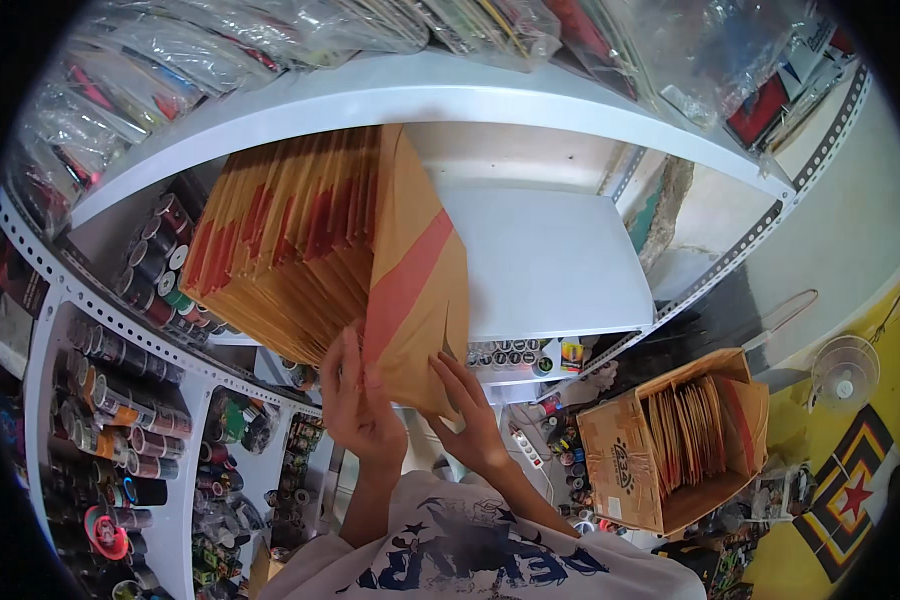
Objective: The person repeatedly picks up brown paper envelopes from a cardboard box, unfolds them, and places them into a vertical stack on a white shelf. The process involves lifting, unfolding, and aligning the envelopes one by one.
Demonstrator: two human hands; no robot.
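A thick row of brown paper folders (280,235) with red bands stands on edge on the white metal shelf in front of me. The end folder (410,285) turns its broad face, crossed by a red diagonal band, to the right. My left hand (362,405) is closed on the lower near edge of this folder, fingers pointing up. My right hand (470,415) lies against the folder's lower right part with its fingers stretched out. Its thumb is hard to make out.
An upper white shelf (430,95) with plastic-wrapped packets overhangs the folders. At right below stands an open cardboard box (615,470) holding more brown folders. Racks of thread spools (135,400) line the left side. A power strip (526,450) lies low, right of my arms.
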